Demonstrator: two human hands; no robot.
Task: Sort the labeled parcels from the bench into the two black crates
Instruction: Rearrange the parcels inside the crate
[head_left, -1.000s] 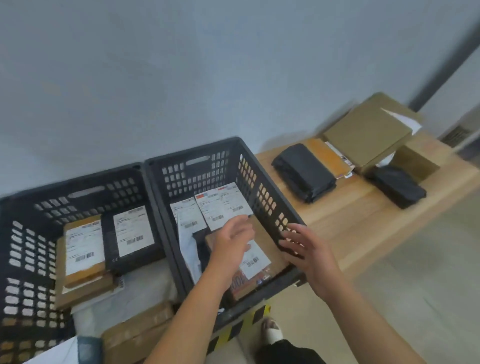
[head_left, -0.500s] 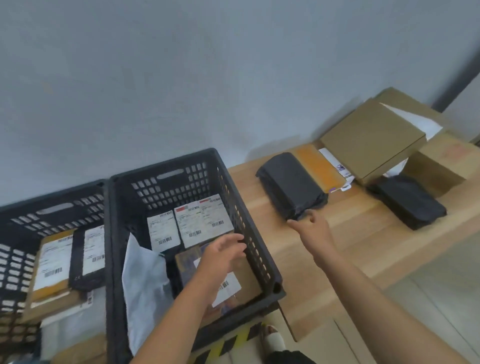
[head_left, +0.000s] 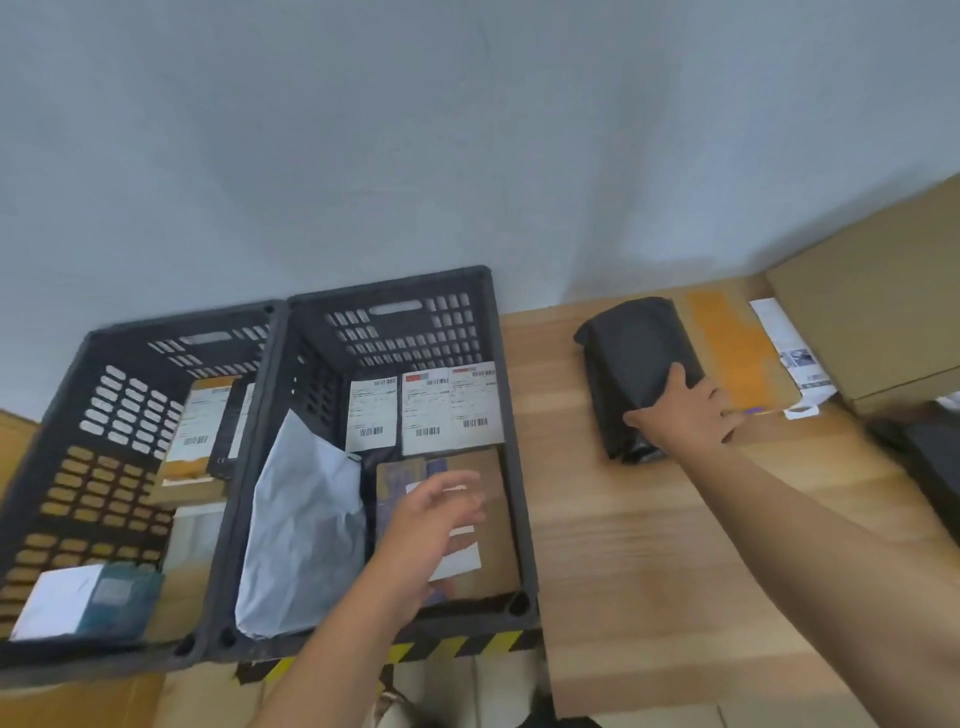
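Two black crates stand side by side at the left, the left crate (head_left: 67, 415) and the right crate (head_left: 522, 519), both holding labeled parcels. My right hand (head_left: 685, 415) grips the near end of a black poly-bag parcel (head_left: 631, 348) lying on the wooden bench (head_left: 649, 571). My left hand (head_left: 436, 514) hovers with relaxed fingers over a brown cardboard parcel (head_left: 498, 483) in the right crate and holds nothing. A white poly mailer (head_left: 301, 519) leans in that crate beside several white shipping labels (head_left: 426, 410).
On the bench to the right lie an orange flat parcel (head_left: 727, 348), a white labeled envelope (head_left: 789, 353), a large cardboard box (head_left: 878, 301) and a dark parcel (head_left: 930, 447) at the edge. Yellow-black hazard tape (head_left: 457, 647) marks the floor below the crates.
My right hand reached across the bench and took hold of the black poly-bag parcel. My left hand lifted slightly over the right crate. The view swung downward.
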